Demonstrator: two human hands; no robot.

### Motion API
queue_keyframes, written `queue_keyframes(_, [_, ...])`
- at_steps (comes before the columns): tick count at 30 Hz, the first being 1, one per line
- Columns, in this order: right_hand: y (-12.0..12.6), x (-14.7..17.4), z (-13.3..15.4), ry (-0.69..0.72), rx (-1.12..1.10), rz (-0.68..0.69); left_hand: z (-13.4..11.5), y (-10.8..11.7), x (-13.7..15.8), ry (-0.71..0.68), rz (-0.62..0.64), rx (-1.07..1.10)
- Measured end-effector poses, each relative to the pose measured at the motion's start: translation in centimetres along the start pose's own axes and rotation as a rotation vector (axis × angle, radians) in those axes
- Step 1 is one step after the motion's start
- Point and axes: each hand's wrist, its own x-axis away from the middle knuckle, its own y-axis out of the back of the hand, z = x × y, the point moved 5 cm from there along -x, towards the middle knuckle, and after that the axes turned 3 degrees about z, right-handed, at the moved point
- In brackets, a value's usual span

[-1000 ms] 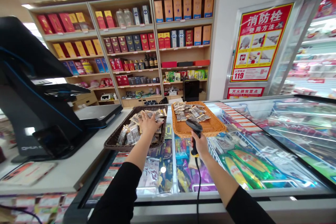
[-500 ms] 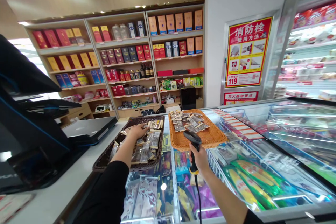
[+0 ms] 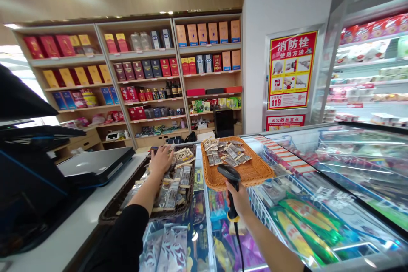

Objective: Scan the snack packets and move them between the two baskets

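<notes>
My left hand point(image 3: 162, 160) rests over the far part of a dark brown wicker basket point(image 3: 106, 214), its fingers stretched out above small packets point(image 3: 170, 193). No packet shows in its grip, though what lies under the palm is hidden. A cream packet with dark print point(image 3: 184, 156) lies just right of the fingertips. My right hand point(image 3: 239, 200) is wrapped round the handle of a black barcode scanner point(image 3: 230, 173), whose cable hangs down. The scanner's head is in front of the near edge of an orange wicker basket point(image 3: 256, 170) with several similar packets point(image 3: 234, 151) at its far left.
Both baskets sit on the glass top of a chest freezer point(image 3: 353, 187) full of packaged goods. On the left counter point(image 3: 81, 208) stand a flat scale point(image 3: 98, 163) and a dark checkout machine point(image 3: 28, 187). Shelves of boxes point(image 3: 146, 70) line the back wall.
My left hand has shifted slightly left and back within the dark basket, uncovering more of the cream packet beside it. The scanner stays in my right hand. The view has turned slightly right.
</notes>
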Motion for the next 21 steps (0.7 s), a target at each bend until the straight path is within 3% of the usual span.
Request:
queue_keyframes(3, [0.0,0.2,0.3,0.012,0.006,-0.012,-3.1,0.8,0.8,-0.172,0.103,-0.022])
queue_keyframes(6, [0.0,0.3,0.6,0.023,-0.004,-0.001,-5.6,-0.6,2.0,-0.409,0.373,-0.050])
queue_keyframes(9, [0.1,0.4,1.1,0.014,-0.007,0.002,-5.5,-2.2,2.7,-0.411,0.515,-0.127])
queue_keyframes(12, [0.5,0.6,1.9,-0.009,-0.037,-0.023,-4.7,-2.6,2.4,-0.298,0.503,-0.201])
queue_keyframes(15, [2.3,0.5,3.2,0.013,-0.075,-0.073,-5.6,-1.9,2.0,-0.300,0.434,-0.233])
queue_keyframes(21, [9.5,-1.1,5.3,0.137,0.143,-0.221,-12.8,-0.4,1.5,-0.359,0.301,0.007])
